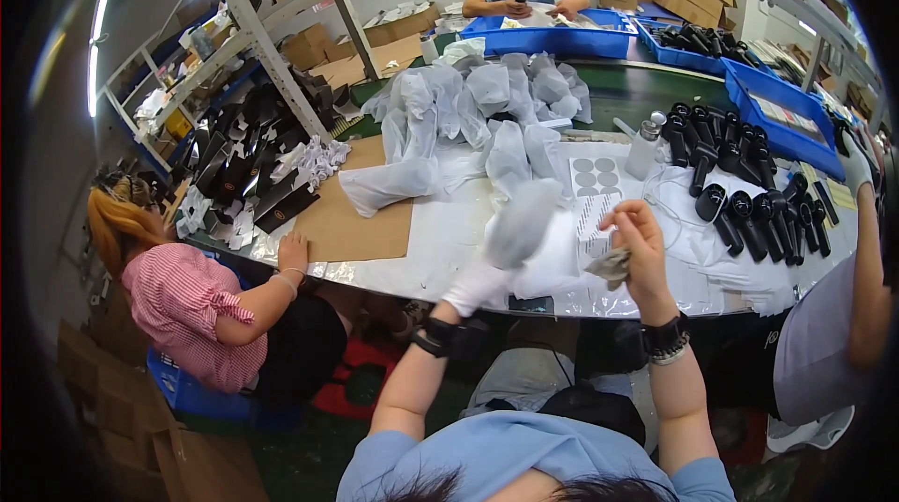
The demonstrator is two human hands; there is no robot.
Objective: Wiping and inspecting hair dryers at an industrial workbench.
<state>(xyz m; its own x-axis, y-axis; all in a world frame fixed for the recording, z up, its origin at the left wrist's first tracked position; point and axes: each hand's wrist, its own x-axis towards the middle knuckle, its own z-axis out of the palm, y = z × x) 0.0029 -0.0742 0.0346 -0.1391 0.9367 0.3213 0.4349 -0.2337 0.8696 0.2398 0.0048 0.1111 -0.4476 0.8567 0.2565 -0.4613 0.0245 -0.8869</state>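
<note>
My left hand (478,287), in a white glove, grips a white-bagged item (524,224) above the near side of the table. Both are smeared by motion, and the wrapping hides what is inside. To the right, my bare right hand (644,244) is raised with its fingers pinched together. A crumpled greyish cloth (611,266) hangs from them. Beyond my hands lie a sheet of round grey stickers (596,176) and a sheet of small printed labels (596,217). Several similar white-bagged items (478,99) form a heap at the far middle.
Black handheld devices (740,212) stand in rows at the right, near a clear pump bottle (643,148). Blue trays (787,118) line the far right. Black boxes (281,207) lie piled at left beside cardboard (361,230). Co-workers are at left, right and across.
</note>
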